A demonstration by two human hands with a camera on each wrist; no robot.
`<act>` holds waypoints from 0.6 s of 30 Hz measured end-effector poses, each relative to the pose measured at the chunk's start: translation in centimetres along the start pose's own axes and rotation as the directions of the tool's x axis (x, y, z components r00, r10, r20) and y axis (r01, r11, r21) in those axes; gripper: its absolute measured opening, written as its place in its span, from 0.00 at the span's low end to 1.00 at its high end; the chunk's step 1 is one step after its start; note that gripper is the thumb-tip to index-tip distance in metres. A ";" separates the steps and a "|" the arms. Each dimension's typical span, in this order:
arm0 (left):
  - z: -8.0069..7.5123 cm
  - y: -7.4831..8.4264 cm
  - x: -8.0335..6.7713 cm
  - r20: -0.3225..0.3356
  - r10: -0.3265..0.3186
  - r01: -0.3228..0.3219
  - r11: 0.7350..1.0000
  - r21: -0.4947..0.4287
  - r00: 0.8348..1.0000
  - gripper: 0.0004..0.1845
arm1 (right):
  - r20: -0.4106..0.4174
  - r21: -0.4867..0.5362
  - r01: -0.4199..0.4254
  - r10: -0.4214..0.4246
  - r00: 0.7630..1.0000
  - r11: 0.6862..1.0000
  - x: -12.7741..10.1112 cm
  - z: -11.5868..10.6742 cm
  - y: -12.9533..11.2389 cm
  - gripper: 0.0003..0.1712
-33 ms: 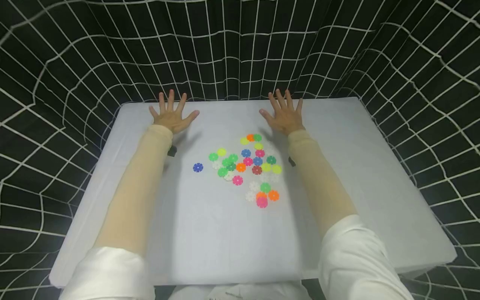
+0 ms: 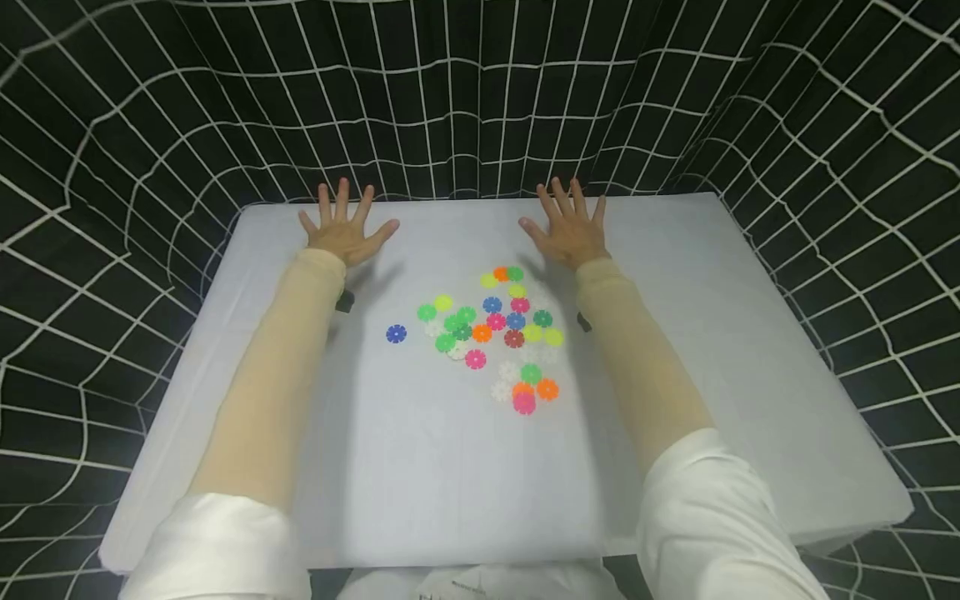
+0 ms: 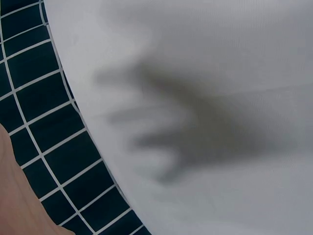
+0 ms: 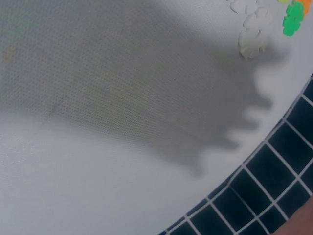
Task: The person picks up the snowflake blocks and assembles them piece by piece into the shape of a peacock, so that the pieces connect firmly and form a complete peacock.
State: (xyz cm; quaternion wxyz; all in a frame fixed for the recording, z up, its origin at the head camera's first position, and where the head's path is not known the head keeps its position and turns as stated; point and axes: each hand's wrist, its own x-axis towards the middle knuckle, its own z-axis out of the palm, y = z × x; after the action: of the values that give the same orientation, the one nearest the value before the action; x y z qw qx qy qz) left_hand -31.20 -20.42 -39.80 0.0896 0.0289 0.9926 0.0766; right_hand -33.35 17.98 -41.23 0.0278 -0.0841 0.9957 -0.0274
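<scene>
Both hands lie palm down with fingers spread and straight, holding nothing: the left hand [image 2: 343,229] at upper left of centre in the head view, the right hand [image 2: 567,229] at upper right of centre. Between and below them, near the frame's middle, a scatter of coloured plastic discs [image 2: 491,333] lies on the white table [image 2: 420,467]. A blue disc [image 2: 396,334] lies apart, left of the cluster. Black netting with a white grid [image 2: 112,125] surrounds the table.

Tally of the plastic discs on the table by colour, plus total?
Green discs: 8
Yellow discs: 5
Orange discs: 4
Pink discs: 4
Blue discs: 3
Red disc: 1
White discs: at least 4, faint against the white table
Total: 25 coloured, 29 or more counting white
</scene>
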 end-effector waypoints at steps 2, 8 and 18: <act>-0.1 0.0 -0.2 -0.001 0.002 -0.002 1.000 0.000 1.000 0.51 | 0.000 -0.005 -0.003 0.003 1.000 1.000 -0.1 -0.1 -0.1 0.48; -0.5 0.2 -0.9 -0.006 0.010 -0.010 1.000 0.016 1.000 0.49 | 0.011 -0.005 -0.008 0.008 1.000 1.000 -0.5 -0.3 0.3 0.48; -0.6 0.3 -1.3 -0.125 0.043 -0.048 0.998 -0.036 0.991 0.43 | 0.084 0.056 0.003 -0.008 0.996 0.998 -0.9 -0.7 -0.9 0.41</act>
State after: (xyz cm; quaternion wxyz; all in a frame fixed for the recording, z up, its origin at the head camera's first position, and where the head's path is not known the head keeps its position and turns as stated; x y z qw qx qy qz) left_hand -29.97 -20.30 -38.94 0.0262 0.0451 0.9937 0.0996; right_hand -32.35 17.32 -40.45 0.0720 -0.0869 0.9923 -0.0516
